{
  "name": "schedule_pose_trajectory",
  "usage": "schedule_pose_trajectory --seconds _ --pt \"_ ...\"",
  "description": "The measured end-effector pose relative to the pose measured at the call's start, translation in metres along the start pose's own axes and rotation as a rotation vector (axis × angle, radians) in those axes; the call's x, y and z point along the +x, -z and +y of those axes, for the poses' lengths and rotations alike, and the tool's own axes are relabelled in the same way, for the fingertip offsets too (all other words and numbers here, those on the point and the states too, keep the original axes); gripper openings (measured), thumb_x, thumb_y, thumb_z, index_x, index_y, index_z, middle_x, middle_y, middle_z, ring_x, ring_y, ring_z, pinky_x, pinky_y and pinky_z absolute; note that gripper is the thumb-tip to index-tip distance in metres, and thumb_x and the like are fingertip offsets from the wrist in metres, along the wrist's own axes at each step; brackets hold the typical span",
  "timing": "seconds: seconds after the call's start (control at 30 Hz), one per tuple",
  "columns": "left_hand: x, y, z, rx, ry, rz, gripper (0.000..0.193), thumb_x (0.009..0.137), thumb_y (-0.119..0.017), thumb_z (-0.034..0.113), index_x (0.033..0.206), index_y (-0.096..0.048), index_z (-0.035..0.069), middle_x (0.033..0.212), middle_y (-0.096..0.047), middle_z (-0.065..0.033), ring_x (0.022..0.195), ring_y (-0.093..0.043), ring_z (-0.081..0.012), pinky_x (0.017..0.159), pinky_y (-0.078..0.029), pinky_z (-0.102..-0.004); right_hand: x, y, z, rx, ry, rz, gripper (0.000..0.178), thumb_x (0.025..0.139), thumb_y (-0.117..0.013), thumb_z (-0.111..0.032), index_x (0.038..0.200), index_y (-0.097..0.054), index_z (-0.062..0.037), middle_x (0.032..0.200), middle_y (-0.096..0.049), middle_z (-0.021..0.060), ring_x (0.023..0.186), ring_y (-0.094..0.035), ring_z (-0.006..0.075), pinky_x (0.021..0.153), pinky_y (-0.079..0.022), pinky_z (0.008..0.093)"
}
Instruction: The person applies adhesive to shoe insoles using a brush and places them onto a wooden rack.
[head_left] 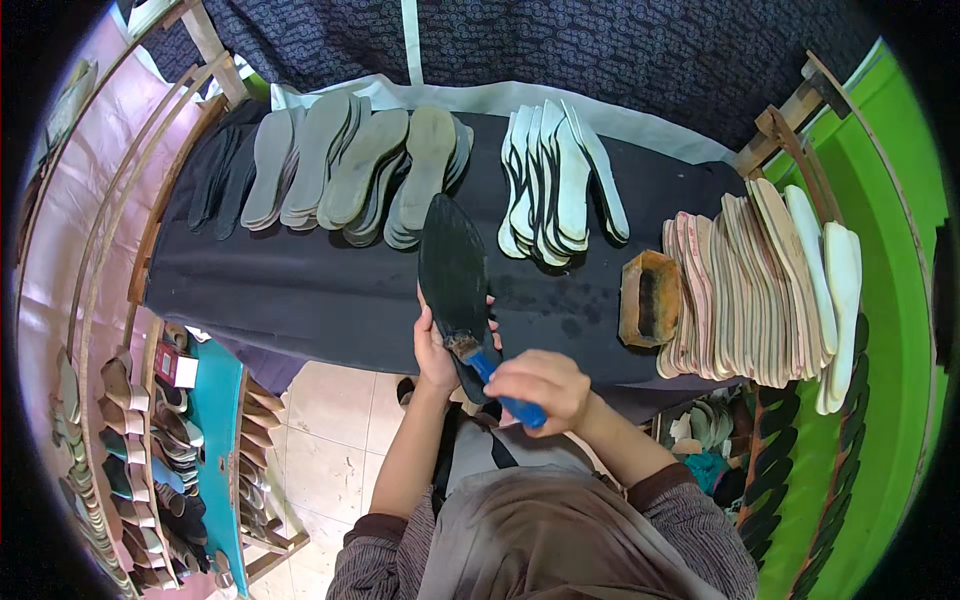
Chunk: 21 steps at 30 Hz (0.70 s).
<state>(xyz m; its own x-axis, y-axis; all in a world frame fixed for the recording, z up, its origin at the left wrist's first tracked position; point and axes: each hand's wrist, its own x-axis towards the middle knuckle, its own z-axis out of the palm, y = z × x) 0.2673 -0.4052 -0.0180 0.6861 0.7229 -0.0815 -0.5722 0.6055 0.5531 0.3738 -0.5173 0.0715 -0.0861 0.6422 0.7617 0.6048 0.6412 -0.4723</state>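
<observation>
A black shoe sole (452, 265) is held up over the front edge of the table, its broad end pointing away from me. My left hand (435, 345) grips it from below and the side, thumb on the left edge and fingertips showing at the right edge. In my right hand (545, 390) is a brush with a blue handle (482, 365), the fingers wrapped round the handle. The brush's bristle end touches the sole near its narrower part. Part of the sole's near end lies behind the brush and my hands.
Piles of grey insoles (325, 160) and white-and-black soles (550, 190) lie along the far side of the dark table cloth (290, 290). To the right stand an amber glue-stained container (650, 300) and a row of tan soles (745, 290). Shelves of shoes (180, 440) flank the lower left.
</observation>
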Motion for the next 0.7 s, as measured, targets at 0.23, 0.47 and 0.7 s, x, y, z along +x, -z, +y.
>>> schedule_pose_trajectory --seconds 0.23,0.47,0.7 --pt "0.002 0.01 -0.004 0.088 0.014 0.001 0.063 0.091 -0.019 0.05 0.13 -0.038 0.004 0.113 -0.055 -0.0185 0.085 -0.06 -0.0279 0.072 -0.051 -0.0421 0.006 -0.005 0.012 -0.066 0.083 -0.016 0.026 0.067 -0.069 -0.007 0.091 -0.065 -0.0004 0.086 -0.063 0.0134 0.062 -0.06 0.0265 0.056 -0.049 0.0329" --pt "0.001 0.007 -0.002 0.02 0.062 -0.079 0.067 0.089 -0.019 0.051 0.124 -0.042 -0.002 0.112 -0.054 -0.017 0.08 -0.06 -0.03 0.07 -0.05 -0.0426 -0.01 0.011 0.0 0.095 -0.03 -0.121 0.027 0.064 -0.067 -0.003 0.091 -0.063 -0.0011 0.091 -0.061 0.013 0.068 -0.061 0.0283 0.061 -0.05 0.0347" --pt "0.001 -0.015 0.004 0.116 -0.077 -0.004 0.058 0.095 -0.02 0.051 0.138 -0.022 0.013 0.112 -0.054 -0.023 0.076 -0.06 -0.0288 0.064 -0.053 -0.0408 -0.005 -0.001 0.014 0.029 -0.01 0.036 0.025 0.062 -0.068 -0.001 0.087 -0.066 -0.0006 0.085 -0.063 0.0129 0.062 -0.061 0.0251 0.054 -0.049 0.0313"
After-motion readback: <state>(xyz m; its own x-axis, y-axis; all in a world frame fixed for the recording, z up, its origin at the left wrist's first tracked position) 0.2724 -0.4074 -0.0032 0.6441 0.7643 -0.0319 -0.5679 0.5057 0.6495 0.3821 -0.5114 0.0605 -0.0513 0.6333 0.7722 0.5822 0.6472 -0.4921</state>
